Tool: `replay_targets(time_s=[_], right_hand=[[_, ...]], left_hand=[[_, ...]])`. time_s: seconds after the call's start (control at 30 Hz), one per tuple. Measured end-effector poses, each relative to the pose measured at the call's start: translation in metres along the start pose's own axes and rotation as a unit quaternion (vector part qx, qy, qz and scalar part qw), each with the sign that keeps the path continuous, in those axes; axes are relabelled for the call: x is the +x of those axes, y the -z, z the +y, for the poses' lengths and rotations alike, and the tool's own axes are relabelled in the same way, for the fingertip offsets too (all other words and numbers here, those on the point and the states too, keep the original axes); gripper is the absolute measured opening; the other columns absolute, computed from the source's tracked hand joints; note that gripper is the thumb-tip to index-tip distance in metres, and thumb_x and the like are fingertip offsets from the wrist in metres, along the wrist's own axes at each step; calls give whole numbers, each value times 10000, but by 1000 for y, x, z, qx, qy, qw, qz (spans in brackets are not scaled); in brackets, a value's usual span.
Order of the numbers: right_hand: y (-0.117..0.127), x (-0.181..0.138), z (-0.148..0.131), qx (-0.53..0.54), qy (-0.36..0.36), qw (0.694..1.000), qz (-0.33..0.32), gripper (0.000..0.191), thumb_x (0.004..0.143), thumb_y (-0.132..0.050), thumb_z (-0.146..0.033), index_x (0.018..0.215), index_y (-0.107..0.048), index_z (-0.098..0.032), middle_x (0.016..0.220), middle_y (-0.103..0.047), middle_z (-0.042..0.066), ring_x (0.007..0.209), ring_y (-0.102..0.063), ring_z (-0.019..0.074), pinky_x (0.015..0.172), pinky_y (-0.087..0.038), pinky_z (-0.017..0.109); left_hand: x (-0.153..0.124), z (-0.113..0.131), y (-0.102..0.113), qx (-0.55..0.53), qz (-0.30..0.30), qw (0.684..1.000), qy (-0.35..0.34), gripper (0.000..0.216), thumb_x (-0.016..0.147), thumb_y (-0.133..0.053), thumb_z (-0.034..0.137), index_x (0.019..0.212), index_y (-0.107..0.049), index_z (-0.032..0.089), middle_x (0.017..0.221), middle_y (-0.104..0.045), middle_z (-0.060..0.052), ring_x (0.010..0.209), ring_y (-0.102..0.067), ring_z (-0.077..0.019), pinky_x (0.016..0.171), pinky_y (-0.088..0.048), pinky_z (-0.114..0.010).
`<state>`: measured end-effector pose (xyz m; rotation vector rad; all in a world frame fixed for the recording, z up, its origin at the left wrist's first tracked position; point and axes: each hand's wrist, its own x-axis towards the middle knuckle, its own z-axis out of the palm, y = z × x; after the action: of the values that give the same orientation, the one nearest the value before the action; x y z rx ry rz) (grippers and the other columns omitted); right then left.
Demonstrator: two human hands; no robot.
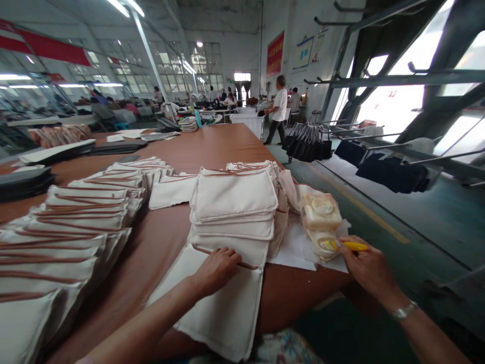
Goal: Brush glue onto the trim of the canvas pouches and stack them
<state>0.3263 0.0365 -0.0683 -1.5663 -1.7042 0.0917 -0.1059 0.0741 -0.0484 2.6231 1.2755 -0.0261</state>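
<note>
My left hand [215,270] lies on a cream fabric pouch [220,303] at the near edge of the brown table [227,146], fingers curled at its upper edge. Just beyond it rises a stack of like pouches [233,207] with brown trim. My right hand [369,268] is closed on a yellow tool [350,246], its tip inside a glue-caked container [322,222] that stands on white paper [295,247] at the table's right edge.
A long overlapping row of finished pouches [76,227] fills the table's left side. Dark flat pieces [22,182] lie at far left. Racks with dark bags [308,141] line the green-floored aisle on the right, where a person in white [279,114] walks.
</note>
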Motion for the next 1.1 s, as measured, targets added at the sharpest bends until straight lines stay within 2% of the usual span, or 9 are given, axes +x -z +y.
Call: replay_targets(time_s=[0.17,0.33,0.43,0.53,0.6,0.7,0.97,1.03,1.1], right_hand=[[1,-7,-8,20,24,999,-10,313,984,-530,-461,987,-721,-213,1042,-717,65,931,-687,252,885,-522,360],[9,-10,-15,52,12,998,-15,287,947,-584,-464,988,-738,-225,1044,-722,53,977,-680,254,947,-507,365],[18,-12,-17,68,-38,997,20,328,902,-624,-517,944,-740,-213,1022,-724,73,940,-676,286,944,-494,406],[25,-18,-24,92,-128,984,82,369,904,-645,-543,979,-728,-191,876,-713,83,750,-661,275,752,-507,403],[28,-24,-34,165,-196,957,138,369,922,-657,-533,1023,-704,-180,795,-675,65,661,-621,232,631,-483,348],[27,-33,-52,339,-271,882,186,356,896,-696,-525,984,-655,-183,756,-588,17,616,-545,164,538,-443,262],[1,-65,-87,595,-379,700,110,311,809,-803,-402,879,-598,-179,657,-441,-48,505,-376,78,452,-370,172],[-4,-70,-94,618,-389,676,102,308,816,-806,-380,838,-576,-178,630,-421,-57,484,-348,71,433,-347,158],[-6,-70,-102,616,-385,679,105,314,830,-803,-374,812,-558,-180,616,-423,-58,478,-345,73,425,-345,156]], left_hand=[[9,10,-13,-3,-1,1000,3,68,921,-637,245,974,-667,218,1009,-645,-70,1005,-599,-273,907,-429,-398],[-4,9,-1,-33,2,999,-4,144,1001,-497,259,1023,-639,248,1078,-611,-44,1031,-590,-206,878,-444,-303],[-6,9,3,-43,-9,999,14,74,961,-547,260,998,-607,236,1121,-604,-45,1047,-590,-205,887,-457,-294],[3,14,-3,-39,-25,998,44,125,900,-621,304,983,-583,219,1110,-609,-66,1039,-601,-244,884,-478,-337],[11,19,-9,-38,-36,997,59,217,873,-648,335,1041,-577,218,1155,-598,-82,1027,-619,-262,878,-491,-366],[20,26,-15,-43,-54,995,66,335,828,-685,332,1124,-575,220,1182,-600,-97,1005,-647,-280,867,-502,-387],[29,35,-14,-85,-70,990,84,213,736,-734,251,933,-664,208,1143,-644,-101,1077,-614,-297,892,-474,-368],[28,37,-9,-109,-61,988,93,157,741,-716,248,883,-669,199,1067,-671,-89,1005,-627,-283,845,-470,-349],[26,39,-2,-146,-52,983,96,137,769,-681,263,889,-681,198,936,-695,-55,888,-639,-249,775,-461,-314]])
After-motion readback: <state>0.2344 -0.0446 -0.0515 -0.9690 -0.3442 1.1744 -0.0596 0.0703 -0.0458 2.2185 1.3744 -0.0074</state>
